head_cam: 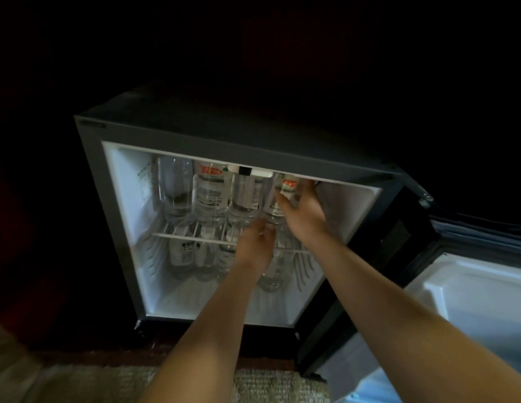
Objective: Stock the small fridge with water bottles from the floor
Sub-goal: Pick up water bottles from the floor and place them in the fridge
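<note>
Water bottles (211, 196) stood upright in a row of four on the wire shelf (192, 237) of the small fridge (113, 199), with more bottles dimly visible on the level below. The fridge door (468, 289) hung open to the right, its white inner side facing up. The right hand (304, 210) was wrapped around the rightmost bottle (285, 196) of the upper row — fingers curled over its labelled body, close to the fridge's right inner wall. The left hand (257, 245) reached in just below it at the shelf's front edge, near that same bottle's base; whether it gripped anything could not be told, as blur hid the fingers. Both bare forearms stretched in from the lower frame, above a woven rug (270, 385) — the surroundings were dark.
</note>
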Available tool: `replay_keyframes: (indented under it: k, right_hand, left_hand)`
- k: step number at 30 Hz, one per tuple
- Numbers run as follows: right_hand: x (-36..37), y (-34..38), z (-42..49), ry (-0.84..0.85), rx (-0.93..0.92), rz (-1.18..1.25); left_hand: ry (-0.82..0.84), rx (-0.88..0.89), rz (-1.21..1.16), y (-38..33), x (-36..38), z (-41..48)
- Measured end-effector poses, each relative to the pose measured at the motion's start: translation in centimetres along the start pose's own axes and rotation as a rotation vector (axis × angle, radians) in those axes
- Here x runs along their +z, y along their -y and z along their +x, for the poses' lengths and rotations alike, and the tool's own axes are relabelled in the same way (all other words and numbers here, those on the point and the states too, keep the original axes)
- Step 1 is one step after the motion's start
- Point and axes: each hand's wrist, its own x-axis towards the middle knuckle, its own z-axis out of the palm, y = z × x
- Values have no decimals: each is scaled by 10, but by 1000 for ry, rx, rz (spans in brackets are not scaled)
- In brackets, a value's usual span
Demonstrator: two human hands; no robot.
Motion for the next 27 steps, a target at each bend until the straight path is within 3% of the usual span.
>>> replay_keyframes:
  k: [8, 12, 15, 18, 27]
  right_hand:
    - [-22, -14, -55, 42, 67, 22]
    - [-52, -10, -91, 59, -24, -28]
    - [-81, -7, -116, 43, -34, -38]
    - [-110, -10, -145, 43, -59, -9]
    - [-218, -58, -257, -71, 23, 19]
  left_hand:
    - [143, 18, 165, -1, -8, -45]
    - [259, 39, 226, -13, -13, -80]
    - [279, 87, 432, -23, -11, -109]
    - [325, 56, 413, -41, -3, -139]
    - [497, 305, 443, -101, 55, -250]
